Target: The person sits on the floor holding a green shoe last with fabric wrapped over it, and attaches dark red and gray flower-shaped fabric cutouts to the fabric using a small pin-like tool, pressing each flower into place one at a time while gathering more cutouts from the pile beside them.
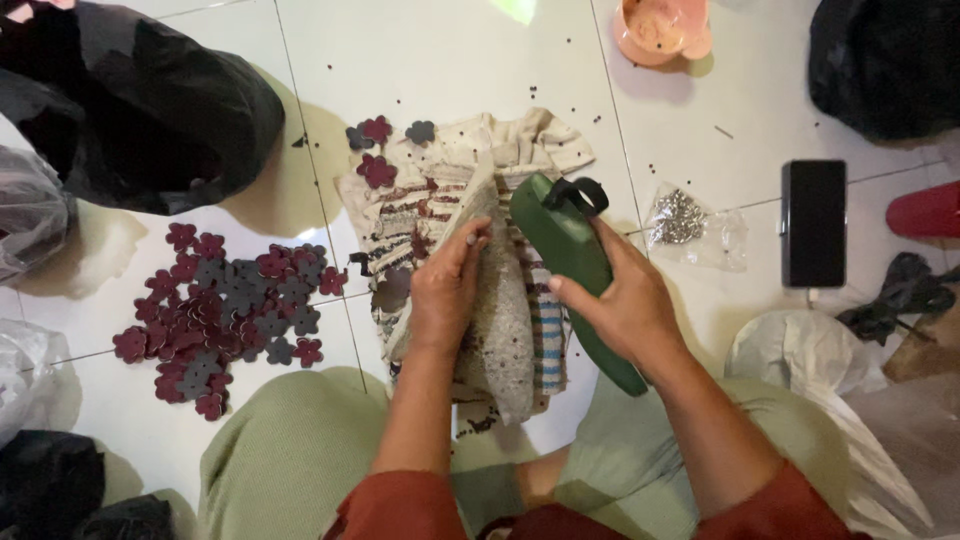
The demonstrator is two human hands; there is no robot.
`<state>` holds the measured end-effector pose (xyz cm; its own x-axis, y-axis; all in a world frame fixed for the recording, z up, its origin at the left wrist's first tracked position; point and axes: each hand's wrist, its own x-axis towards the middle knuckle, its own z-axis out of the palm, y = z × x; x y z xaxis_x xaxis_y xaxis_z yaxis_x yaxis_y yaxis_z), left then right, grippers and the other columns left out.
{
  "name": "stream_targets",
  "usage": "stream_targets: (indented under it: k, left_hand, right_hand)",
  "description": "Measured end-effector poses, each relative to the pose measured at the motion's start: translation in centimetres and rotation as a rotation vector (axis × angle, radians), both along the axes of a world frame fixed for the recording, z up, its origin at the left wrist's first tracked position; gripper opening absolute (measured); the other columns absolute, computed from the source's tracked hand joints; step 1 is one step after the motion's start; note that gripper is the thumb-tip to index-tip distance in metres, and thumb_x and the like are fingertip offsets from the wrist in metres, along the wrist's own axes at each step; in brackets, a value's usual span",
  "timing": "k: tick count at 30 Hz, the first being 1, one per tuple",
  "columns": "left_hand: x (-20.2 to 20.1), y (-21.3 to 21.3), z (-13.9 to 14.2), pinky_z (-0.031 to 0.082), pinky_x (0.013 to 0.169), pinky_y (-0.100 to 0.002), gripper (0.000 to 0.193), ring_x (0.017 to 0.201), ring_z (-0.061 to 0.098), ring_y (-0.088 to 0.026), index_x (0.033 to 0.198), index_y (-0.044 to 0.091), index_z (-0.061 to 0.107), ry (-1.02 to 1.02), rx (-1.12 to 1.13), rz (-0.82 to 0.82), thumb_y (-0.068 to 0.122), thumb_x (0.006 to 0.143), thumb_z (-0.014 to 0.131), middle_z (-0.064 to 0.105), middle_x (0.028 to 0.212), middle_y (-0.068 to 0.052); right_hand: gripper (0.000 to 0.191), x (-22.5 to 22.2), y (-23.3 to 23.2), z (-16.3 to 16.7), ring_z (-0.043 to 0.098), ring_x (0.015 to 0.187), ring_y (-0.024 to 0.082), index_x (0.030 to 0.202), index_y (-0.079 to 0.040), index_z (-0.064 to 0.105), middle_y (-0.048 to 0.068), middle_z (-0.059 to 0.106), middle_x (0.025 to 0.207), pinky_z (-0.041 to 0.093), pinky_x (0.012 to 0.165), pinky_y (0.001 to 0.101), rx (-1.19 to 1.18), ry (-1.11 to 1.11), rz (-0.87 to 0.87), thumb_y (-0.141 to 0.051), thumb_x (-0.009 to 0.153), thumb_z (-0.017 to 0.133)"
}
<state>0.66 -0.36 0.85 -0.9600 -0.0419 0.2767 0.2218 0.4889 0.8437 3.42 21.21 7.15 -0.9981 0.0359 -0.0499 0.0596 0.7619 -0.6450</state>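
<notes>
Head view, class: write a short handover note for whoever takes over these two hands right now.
Left hand: pinches the edge of a speckled grey sheet held upright over the striped cloth.
Right hand: grips the green sole with its black strap, pressed against the sheet.
Flower cut-outs: piled on the floor to the left, three on the cloth.
Bag of beads: to the right, untouched.
Done or left: cannot tell.

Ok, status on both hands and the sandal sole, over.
Left hand pinching the grey sole. Right hand gripping the green sandal. Patterned cloth underneath; flower cutouts lie apart, nothing blocking.
</notes>
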Motion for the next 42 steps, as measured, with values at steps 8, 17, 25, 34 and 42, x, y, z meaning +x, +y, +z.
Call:
stream_targets:
  k: [8, 17, 25, 34, 42]
  left_hand:
    - [0.0, 0.2, -1.9, 0.059, 0.078, -0.042, 0.026, 0.097, 0.074, -0.034, 0.124, 0.014, 0.067, -0.012, -0.014, -0.01, 0.007, 0.098, 0.066, 0.074, 0.107, -0.014]
    - [-0.5, 0.2, -3.9, 0.058, 0.077, -0.048, 0.032, 0.094, 0.069, -0.042, 0.117, 0.008, 0.066, -0.016, -0.021, -0.042, 0.004, 0.086, 0.07, 0.071, 0.105, -0.021]
    - [-0.3, 0.7, -1.0, 0.058, 0.076, -0.046, 0.02, 0.093, 0.071, -0.039, 0.12, 0.016, 0.068, -0.009, 0.076, 0.013, 0.012, 0.101, 0.063, 0.073, 0.106, -0.017]
    - [-0.2, 0.3, -2.6, 0.059, 0.083, -0.046, 0.025, 0.1, 0.071, -0.039, 0.114, 0.013, 0.067, -0.07, 0.048, -0.086, 0.008, 0.09, 0.066, 0.073, 0.108, -0.018]
    - [-0.3, 1.2, -2.4, 0.058, 0.084, -0.047, 0.028, 0.104, 0.07, -0.038, 0.122, 0.017, 0.068, -0.067, -0.013, 0.025, 0.011, 0.094, 0.066, 0.07, 0.116, -0.02]
  right_hand:
    - [0.072, 4.0, -2.0, 7.2, 0.066, 0.118, 0.019, 0.146, -0.007, 0.06, 0.009, 0.068, 0.133, 0.052, 0.103, 0.0364, -0.927, 0.424, 0.102, -0.039, 0.086, 0.084]
    - [0.078, 0.6, -4.7, 3.5, 0.064, 0.117, 0.038, 0.148, -0.006, 0.051, 0.022, 0.063, 0.132, 0.051, 0.096, 0.0445, -0.068, 0.105, 0.176, -0.031, 0.08, 0.08]
    - [0.069, 3.9, -3.0, 8.0, 0.06, 0.115, 0.022, 0.144, 0.0, 0.052, 0.013, 0.06, 0.13, 0.052, 0.096, 0.0344, -0.823, 0.163, -0.005, -0.037, 0.091, 0.077]
    - [0.084, 0.6, -4.8, 4.1, 0.06, 0.122, 0.034, 0.15, 0.001, 0.047, 0.022, 0.061, 0.135, 0.048, 0.101, 0.0421, -0.046, 0.055, 0.238, -0.032, 0.079, 0.079]
    - [0.068, 3.7, -3.4, 8.6, 0.067, 0.109, 0.022, 0.141, 0.002, 0.058, 0.013, 0.069, 0.126, 0.056, 0.097, 0.035, -0.675, 0.158, 0.017, -0.032, 0.087, 0.079]
